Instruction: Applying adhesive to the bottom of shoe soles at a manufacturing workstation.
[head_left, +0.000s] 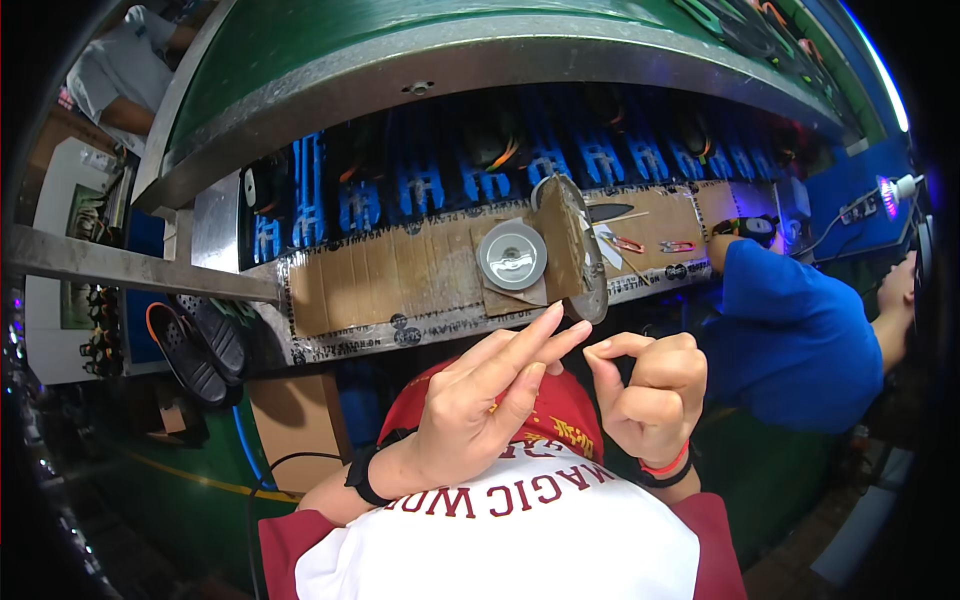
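Note:
My left hand [475,400] is in front of my chest with its fingers stretched out toward the upper right. My right hand [655,395] is beside it, thumb and forefinger pinched and the other fingers curled. Whatever the pinch holds, if anything, is too small to make out. A narrow gap separates the two hands. Beyond my left fingertips, a round grey-white spool-like piece [513,256] lies on a cardboard square. Beside that stands an upright disc with cardboard on its face [572,250].
Cardboard covers the bench [370,285], where red-handled snips [625,243] and a dark blade [608,212] lie. Several blue-framed parts [420,185] line the back beneath a green conveyor [330,45]. A co-worker in blue [800,340] is on the right. Dark clogs [195,350] are at left.

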